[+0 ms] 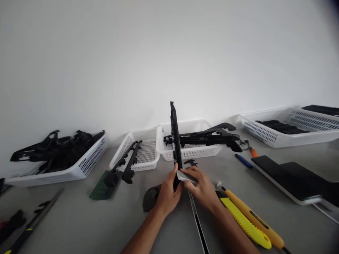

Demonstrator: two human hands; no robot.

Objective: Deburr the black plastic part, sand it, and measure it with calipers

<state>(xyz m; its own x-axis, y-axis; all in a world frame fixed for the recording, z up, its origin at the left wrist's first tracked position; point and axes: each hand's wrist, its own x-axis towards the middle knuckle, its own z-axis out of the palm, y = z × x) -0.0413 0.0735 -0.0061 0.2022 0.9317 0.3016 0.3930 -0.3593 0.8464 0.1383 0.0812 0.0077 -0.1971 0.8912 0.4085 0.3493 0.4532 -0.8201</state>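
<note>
A long, narrow black plastic part [174, 134] stands nearly upright in front of me, its lower end gripped by my left hand [168, 192]. My right hand [200, 185] pinches a flat, light grey block [186, 176] whose edge meets the black part near its lower end. Fingers and thumbs of both hands are close together there, so the part's bottom is mostly hidden. Beneath my hands, a thin metal strip [197, 218] with a dark middle runs toward me. Beside my left wrist lies a rounded dark object [150, 198] that I cannot identify.
White baskets [91, 164] along the wall hold black plastic parts; two parts [132, 162] jut over a green piece [102, 187]. On the right lie a yellow utility knife [246, 220], a tan-handled tool [254, 217], a blue pen-like object [243, 161] and dark flat devices [286, 176].
</note>
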